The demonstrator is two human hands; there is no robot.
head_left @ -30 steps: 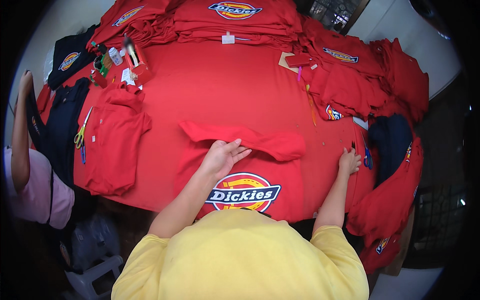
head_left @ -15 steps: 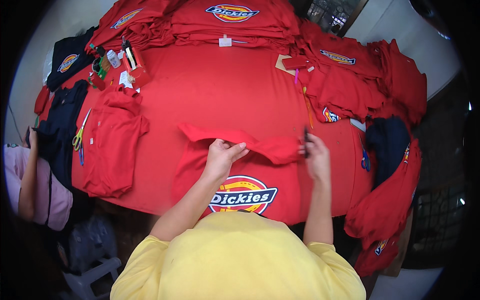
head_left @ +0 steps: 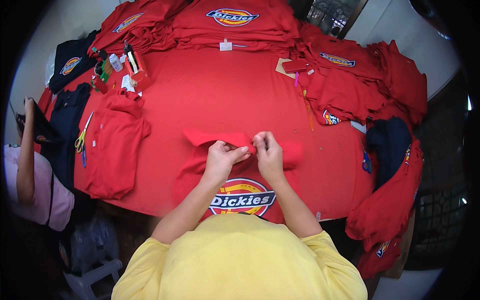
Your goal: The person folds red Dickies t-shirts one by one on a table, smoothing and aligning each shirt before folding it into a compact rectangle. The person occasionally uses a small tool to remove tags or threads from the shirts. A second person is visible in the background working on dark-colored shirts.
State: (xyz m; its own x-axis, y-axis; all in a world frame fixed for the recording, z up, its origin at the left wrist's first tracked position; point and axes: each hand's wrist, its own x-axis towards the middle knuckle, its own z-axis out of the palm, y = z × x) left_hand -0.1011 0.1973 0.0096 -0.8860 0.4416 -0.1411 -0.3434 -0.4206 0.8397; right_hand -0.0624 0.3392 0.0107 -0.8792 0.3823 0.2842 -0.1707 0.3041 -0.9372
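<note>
A red shirt [head_left: 195, 167] with a large oval printed logo lies in front of me at the table's near edge, its far edge lifted. My left hand [head_left: 223, 159] is closed, pinching that raised edge between thumb and fingers. Close beside it, my right hand [head_left: 268, 154] is closed too, its bent fingers gathered at the same edge. No dark tool shows in my right hand now; its palm side is hidden.
Red garment stacks [head_left: 232, 35] line the far side of the red-covered table [head_left: 225, 90]. Yellow-handled scissors [head_left: 81, 142] lie by a folded red garment [head_left: 115, 150] at left. Blue-handled scissors [head_left: 367, 162] are at right. Another person [head_left: 35, 175] handles dark cloth at far left.
My right hand has moved left from the shirt's right side to beside my left hand. The small dark tool it held is out of sight. At left, the other person's hand has lifted dark cloth.
</note>
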